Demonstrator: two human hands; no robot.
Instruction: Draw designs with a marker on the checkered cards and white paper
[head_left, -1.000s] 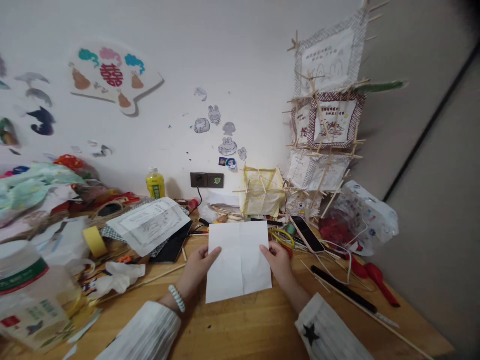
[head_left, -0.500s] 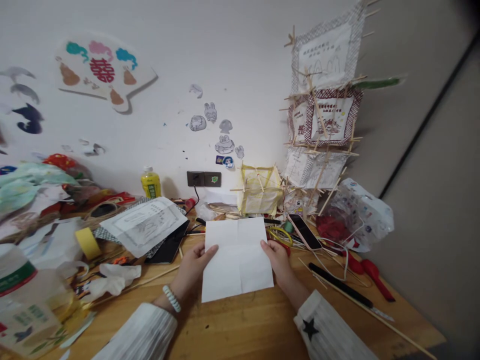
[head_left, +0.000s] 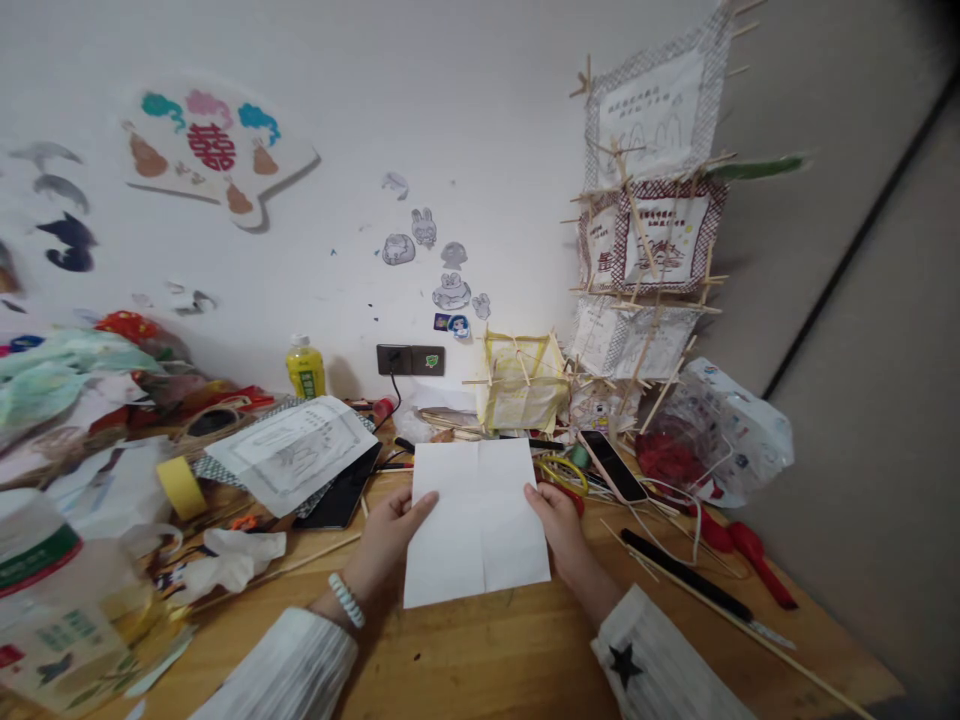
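Between my hands a sheet of white paper (head_left: 480,520) is held up over the wooden table, with faint crease lines down and across it. My left hand (head_left: 394,535) pinches its left edge, thumb on the near face and fingers behind. On the opposite edge, my right hand (head_left: 561,525) grips it the same way. Just beyond the right hand lie a yellow-handled tool (head_left: 566,472) and a phone (head_left: 613,466). Left of my left hand, a printed sheet (head_left: 289,455) rests on a black flat object (head_left: 337,490).
A tower of sticks and drawn paper panels (head_left: 649,240) stands at the back right, beside a yellow stick frame (head_left: 523,385). A large bottle (head_left: 56,610), yellow tape (head_left: 180,488) and a yellow drink bottle (head_left: 305,368) are on the left. A black craft knife (head_left: 686,575) lies at right.
The camera view has shifted very slightly. Both hands keep hold of the paper, which stays in nearly the same place.
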